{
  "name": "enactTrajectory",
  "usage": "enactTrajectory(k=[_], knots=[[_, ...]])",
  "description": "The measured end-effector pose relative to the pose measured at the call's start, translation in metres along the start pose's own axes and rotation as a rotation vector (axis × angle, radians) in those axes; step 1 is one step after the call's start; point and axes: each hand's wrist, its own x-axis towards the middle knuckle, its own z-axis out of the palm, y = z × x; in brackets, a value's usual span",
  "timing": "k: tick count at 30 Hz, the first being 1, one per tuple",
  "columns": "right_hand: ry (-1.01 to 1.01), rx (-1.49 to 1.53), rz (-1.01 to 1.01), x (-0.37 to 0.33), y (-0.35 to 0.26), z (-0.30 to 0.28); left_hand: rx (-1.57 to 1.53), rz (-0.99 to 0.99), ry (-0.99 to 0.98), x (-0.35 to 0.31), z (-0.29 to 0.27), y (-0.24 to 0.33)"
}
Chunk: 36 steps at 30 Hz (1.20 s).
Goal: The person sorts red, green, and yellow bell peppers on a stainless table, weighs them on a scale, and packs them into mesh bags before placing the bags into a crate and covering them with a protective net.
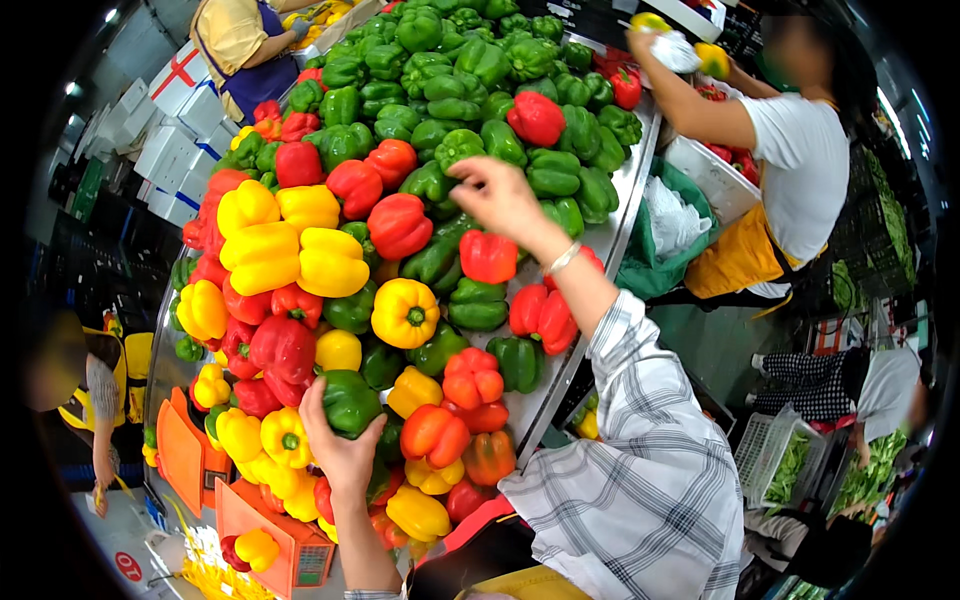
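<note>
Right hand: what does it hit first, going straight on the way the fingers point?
Probably the green pepper just left of the right hand's fingertips, with a red pepper beyond. Height over the pile is unclear, so it might pass above.

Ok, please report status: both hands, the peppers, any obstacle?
Left hand around green pepper. Right hand over pepper pile, seemingly empty. No clear obstruction; yellow pepper close by.

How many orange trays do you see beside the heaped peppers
2. The upper orange tray sits at the lower-left edge of the heaped peppers; the lower orange tray is below and right, nearer the left hand. Others may be hidden.
</note>
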Motion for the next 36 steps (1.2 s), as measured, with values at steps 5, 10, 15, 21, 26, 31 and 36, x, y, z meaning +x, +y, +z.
enactTrajectory(k=[5, 10, 15, 21, 26, 31, 36], knots=[[0.249, -0.266, -0.045, 0.078, 0.072, -0.019, 0.443, 0.073, -0.199, -0.003, 0.007, -0.007], [0.207, -0.347, 0.154, 0.137, 0.081, 0.008, 0.492, 0.133, -0.301, -0.005, 0.011, -0.004], [0.127, -0.434, 0.250, 0.153, 0.077, 0.027, 0.457, 0.144, -0.327, -0.003, 0.009, -0.006], [0.052, -0.604, 0.261, 0.140, 0.058, 0.018, 0.423, 0.104, -0.311, -0.005, 0.012, -0.009], [0.023, -0.627, 0.276, 0.147, 0.064, 0.015, 0.408, 0.125, -0.311, -0.001, 0.014, -0.009], [0.089, -0.245, 0.038, 0.137, 0.083, 0.017, 0.399, 0.113, -0.308, -0.002, 0.015, -0.008], [0.091, 0.060, -0.158, 0.089, 0.080, 0.026, 0.383, 0.089, -0.319, -0.003, 0.018, -0.008]])
